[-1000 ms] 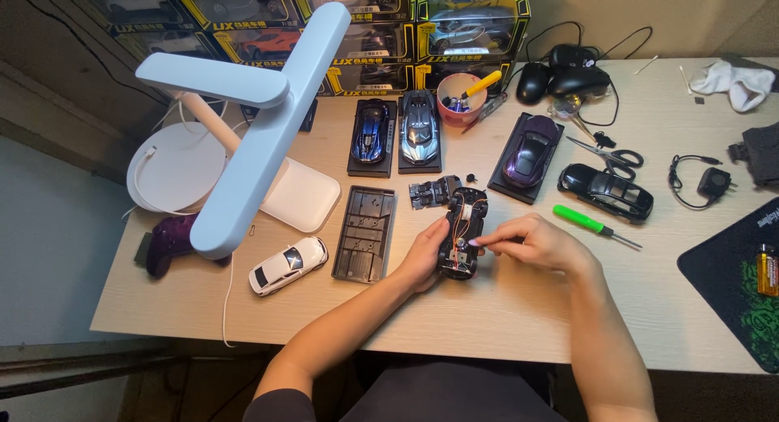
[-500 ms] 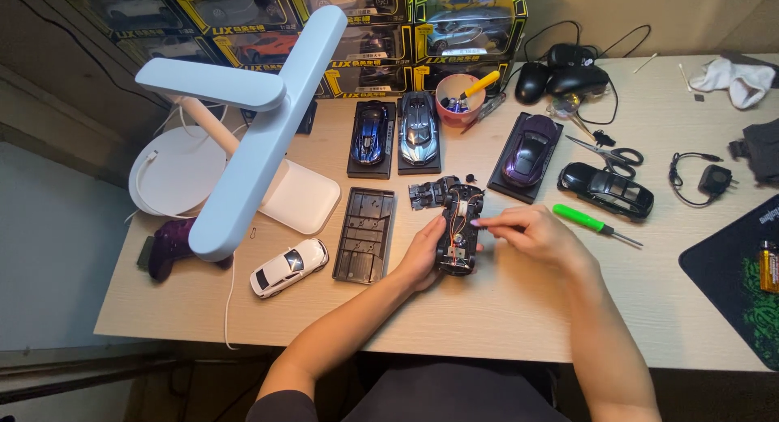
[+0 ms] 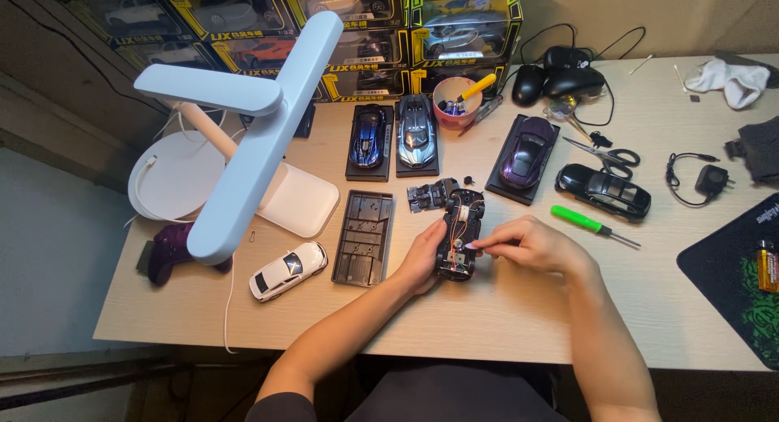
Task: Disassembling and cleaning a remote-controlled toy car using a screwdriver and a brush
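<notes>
A black toy car chassis (image 3: 461,227) with exposed wires lies upside up on the wooden desk (image 3: 503,308). My left hand (image 3: 422,256) grips its left side near the rear end. My right hand (image 3: 527,245) reaches in from the right, fingertips pinched at the wires in the chassis. A loose black car part (image 3: 430,195) lies just beyond the chassis. A green-handled screwdriver (image 3: 588,224) rests on the desk right of my right hand.
A black base plate (image 3: 363,237) and a white toy car (image 3: 288,269) lie to the left. A white desk lamp (image 3: 243,138) overhangs the left. Model cars on stands (image 3: 415,134), a purple car (image 3: 526,152), a black car (image 3: 604,191), scissors (image 3: 604,152), a pink cup (image 3: 454,101) and boxed cars stand behind.
My right hand's fingers have shifted slightly along the chassis toward its near end. My left hand keeps the same grip. The view has drifted a little.
</notes>
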